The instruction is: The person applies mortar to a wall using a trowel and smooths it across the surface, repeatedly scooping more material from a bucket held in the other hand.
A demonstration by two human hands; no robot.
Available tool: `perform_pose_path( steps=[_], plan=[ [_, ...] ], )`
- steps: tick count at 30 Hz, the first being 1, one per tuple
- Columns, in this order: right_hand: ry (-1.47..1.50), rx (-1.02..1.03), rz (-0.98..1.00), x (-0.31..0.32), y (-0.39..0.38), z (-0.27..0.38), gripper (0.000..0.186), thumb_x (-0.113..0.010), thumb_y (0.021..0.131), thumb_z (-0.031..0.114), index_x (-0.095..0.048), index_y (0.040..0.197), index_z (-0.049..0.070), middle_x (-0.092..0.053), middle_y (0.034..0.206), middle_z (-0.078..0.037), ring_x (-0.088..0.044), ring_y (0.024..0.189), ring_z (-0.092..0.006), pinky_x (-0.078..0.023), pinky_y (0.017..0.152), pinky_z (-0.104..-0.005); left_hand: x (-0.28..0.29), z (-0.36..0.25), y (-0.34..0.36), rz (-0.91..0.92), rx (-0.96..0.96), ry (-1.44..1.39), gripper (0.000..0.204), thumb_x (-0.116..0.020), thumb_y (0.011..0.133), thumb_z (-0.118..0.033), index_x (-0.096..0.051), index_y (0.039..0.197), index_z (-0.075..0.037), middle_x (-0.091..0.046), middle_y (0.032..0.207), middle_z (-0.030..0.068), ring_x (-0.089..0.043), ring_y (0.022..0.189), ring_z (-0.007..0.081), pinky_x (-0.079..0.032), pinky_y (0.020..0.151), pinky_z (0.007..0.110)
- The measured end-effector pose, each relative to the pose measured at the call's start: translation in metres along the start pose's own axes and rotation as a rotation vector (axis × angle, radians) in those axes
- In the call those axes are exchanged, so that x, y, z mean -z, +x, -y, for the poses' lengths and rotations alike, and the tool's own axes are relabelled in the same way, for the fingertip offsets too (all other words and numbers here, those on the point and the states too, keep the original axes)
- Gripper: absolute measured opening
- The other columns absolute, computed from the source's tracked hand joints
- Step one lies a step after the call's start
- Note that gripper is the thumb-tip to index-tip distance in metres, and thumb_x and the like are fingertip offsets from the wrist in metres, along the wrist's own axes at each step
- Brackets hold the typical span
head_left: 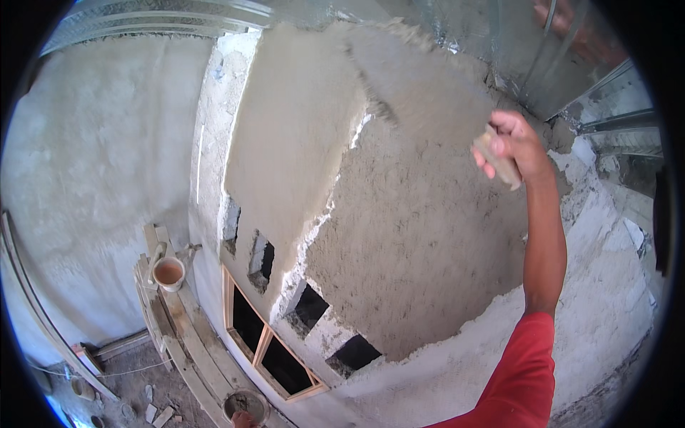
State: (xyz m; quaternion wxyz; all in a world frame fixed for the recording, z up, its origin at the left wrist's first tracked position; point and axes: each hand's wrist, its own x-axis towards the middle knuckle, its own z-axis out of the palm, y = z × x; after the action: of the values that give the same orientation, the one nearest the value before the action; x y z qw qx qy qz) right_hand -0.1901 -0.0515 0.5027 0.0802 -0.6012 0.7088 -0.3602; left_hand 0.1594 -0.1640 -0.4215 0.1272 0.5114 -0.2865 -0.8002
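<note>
Plaster [428, 82] at one o'clock looks mid-spreading; at two, the right hand [515, 146] grips a pale tool [504, 170]; at seven, the left hand [245, 420] is at a bucket [265, 408], fingers unclear. Smoothing seems called for next.

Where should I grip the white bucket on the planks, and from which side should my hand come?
Probably the rim of the white bucket, at its lower-right part in the picture, from above. The bucket stands upright with its mouth open, and that stretch of rim looks free, while a pale handle-like thing crowds its left side. Keep it level: reddish-brown stuff is inside.
</note>
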Motion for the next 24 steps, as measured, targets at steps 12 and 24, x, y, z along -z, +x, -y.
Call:
perform_pose_path(
  steps=[12, 24],
  plan=[
    [-0.811, -0.196, -0.681, 0.051, 0.029, -0.040, 0.042, -0.069, 0.086, 0.023, -0.061, 0.122, 0.001, -0.068, 0.088, -0.011, -0.062, 0.062, -0.0170, -0.051, 0.059, -0.0325, 0.015, 0.004, -0.010, -0.074, 0.058, 0.072, 0.029, -0.055, 0.082, -0.014, -0.055, 0.110, -0.009, -0.058, 0.083, 0.0113, -0.059, 0.057, 0.0244, -0.052, 0.044, 0.036],
    [-0.384, -0.618, 0.131, -0.117, -0.007, -0.125, 0.051, -0.067, 0.090, 0.026, -0.054, 0.131, 0.000, -0.065, 0.096, -0.011, -0.063, 0.082, -0.0151, -0.055, 0.065, -0.0298, 0.010, 0.007, -0.008, -0.058, 0.034, 0.096, 0.028, -0.057, 0.081, -0.014, -0.057, 0.108, -0.009, -0.059, 0.086, 0.0114, -0.061, 0.064, 0.0260, -0.053, 0.048, 0.038]
  ],
)
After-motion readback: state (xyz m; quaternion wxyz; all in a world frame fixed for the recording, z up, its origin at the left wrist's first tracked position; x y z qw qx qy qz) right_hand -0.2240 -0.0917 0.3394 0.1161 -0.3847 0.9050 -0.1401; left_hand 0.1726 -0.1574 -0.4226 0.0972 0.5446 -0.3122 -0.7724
